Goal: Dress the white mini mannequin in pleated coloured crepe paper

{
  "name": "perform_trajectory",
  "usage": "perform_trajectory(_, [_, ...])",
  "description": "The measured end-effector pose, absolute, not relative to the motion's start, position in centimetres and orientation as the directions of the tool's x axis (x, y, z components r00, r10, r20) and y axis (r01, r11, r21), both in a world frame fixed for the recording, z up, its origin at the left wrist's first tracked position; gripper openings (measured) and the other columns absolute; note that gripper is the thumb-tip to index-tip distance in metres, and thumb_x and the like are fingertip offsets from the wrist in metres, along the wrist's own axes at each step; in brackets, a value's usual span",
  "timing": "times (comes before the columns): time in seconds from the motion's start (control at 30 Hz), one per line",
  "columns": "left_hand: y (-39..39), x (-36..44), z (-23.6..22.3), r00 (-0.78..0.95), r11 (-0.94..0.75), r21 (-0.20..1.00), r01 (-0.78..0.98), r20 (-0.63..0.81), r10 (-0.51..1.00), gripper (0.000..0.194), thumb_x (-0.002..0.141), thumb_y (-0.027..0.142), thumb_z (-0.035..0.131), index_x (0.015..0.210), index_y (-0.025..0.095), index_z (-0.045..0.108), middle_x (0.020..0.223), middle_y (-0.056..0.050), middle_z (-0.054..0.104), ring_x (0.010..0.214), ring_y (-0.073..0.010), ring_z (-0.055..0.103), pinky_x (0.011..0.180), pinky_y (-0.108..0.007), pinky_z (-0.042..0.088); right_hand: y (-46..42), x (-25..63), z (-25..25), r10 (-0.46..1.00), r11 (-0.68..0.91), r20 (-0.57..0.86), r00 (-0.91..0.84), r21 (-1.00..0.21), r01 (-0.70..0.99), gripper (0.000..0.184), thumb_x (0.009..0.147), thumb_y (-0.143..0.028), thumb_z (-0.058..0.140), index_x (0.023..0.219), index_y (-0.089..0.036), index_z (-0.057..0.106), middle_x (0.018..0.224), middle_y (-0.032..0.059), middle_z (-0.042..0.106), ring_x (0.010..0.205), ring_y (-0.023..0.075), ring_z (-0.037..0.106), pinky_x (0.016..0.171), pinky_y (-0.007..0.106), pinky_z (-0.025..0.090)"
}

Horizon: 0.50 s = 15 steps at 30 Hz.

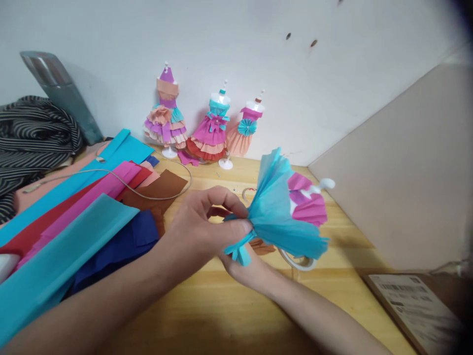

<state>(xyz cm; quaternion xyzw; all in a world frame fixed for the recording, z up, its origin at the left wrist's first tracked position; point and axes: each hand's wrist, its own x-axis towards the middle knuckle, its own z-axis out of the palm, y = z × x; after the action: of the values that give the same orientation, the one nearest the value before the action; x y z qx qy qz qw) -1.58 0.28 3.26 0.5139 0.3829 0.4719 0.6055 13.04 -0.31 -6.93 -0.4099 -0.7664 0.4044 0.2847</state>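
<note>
My left hand [210, 219] pinches gathered turquoise crepe paper [275, 197] between thumb and forefinger. The paper flares out to the right like a skirt, with a short folded end below the pinch. It surrounds a small white mannequin [327, 184], tipped on its side with its knobbed neck pointing right. Magenta paper [310, 208] covers the mannequin's chest. My right hand [240, 266] comes from the lower right, under and behind the left one. Its fingers are hidden, so its grip does not show.
Three dressed mini mannequins [214, 129] stand against the wall. Crepe paper sheets [74, 231] and a thin cable [111, 171] cover the table's left side. Behind them are striped cloth [33, 128] and a grey bottle [62, 88]. A tape roll [305, 265] lies beneath the skirt; a labelled cardboard box [414, 305] sits lower right.
</note>
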Motion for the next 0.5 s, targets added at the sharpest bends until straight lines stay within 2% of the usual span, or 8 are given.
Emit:
perform_trajectory(0.07, [0.6, -2.0, 3.2, 0.323, 0.112, 0.97, -0.214, -0.038, 0.946, 0.015, 0.057, 0.023, 0.07, 0.066, 0.018, 0.06, 0.067, 0.0, 0.062, 0.058, -0.0126, 0.056, 0.051, -0.024, 0.043, -0.4, 12.9, -6.6, 0.841, 0.391, 0.137, -0.524, -0.823, 0.413, 0.014, 0.088, -0.023, 0.048, 0.097, -0.02, 0.058, 0.095, 0.0082, 0.065, 0.102, 0.0239, 0.059, 0.088, 0.039, 0.05])
perform_trajectory(0.2, [1.1, -2.8, 3.1, 0.404, 0.241, 0.937, -0.253, -0.124, 0.906, 0.021, 0.06, 0.024, 0.075, 0.073, 0.019, 0.06, 0.069, -0.001, 0.065, 0.055, -0.0138, 0.058, 0.05, -0.026, 0.045, -0.7, 12.6, -5.8, 0.823, 0.418, 0.183, -0.537, -0.835, 0.357, 0.015, 0.09, -0.019, 0.044, 0.093, -0.018, 0.059, 0.09, 0.0088, 0.065, 0.089, 0.0207, 0.062, 0.084, 0.038, 0.052])
perform_trajectory(0.3, [1.5, -3.2, 2.9, 0.385, 0.226, 0.927, -0.298, -0.1, 0.918, 0.017, 0.062, 0.025, 0.074, 0.072, 0.019, 0.062, 0.072, -0.002, 0.066, 0.059, -0.0145, 0.06, 0.055, -0.028, 0.047, -1.0, 12.4, -5.3, 0.822, 0.36, 0.143, -0.551, -0.881, 0.308, 0.013, 0.087, -0.014, 0.048, 0.093, -0.017, 0.06, 0.089, 0.0082, 0.066, 0.079, 0.017, 0.062, 0.073, 0.031, 0.053])
perform_trajectory(0.5, [1.9, -3.6, 2.5, 0.318, 0.16, 0.914, -0.373, -0.036, 0.947, 0.009, 0.065, 0.022, 0.071, 0.066, 0.018, 0.064, 0.062, 0.003, 0.061, 0.052, -0.0077, 0.05, 0.054, -0.022, 0.042, -1.6, 12.4, -4.2, 0.806, 0.187, 0.003, -0.592, -0.95, 0.249, 0.016, 0.078, -0.007, 0.053, 0.089, -0.016, 0.06, 0.084, 0.0033, 0.065, 0.066, 0.011, 0.059, 0.058, 0.021, 0.049])
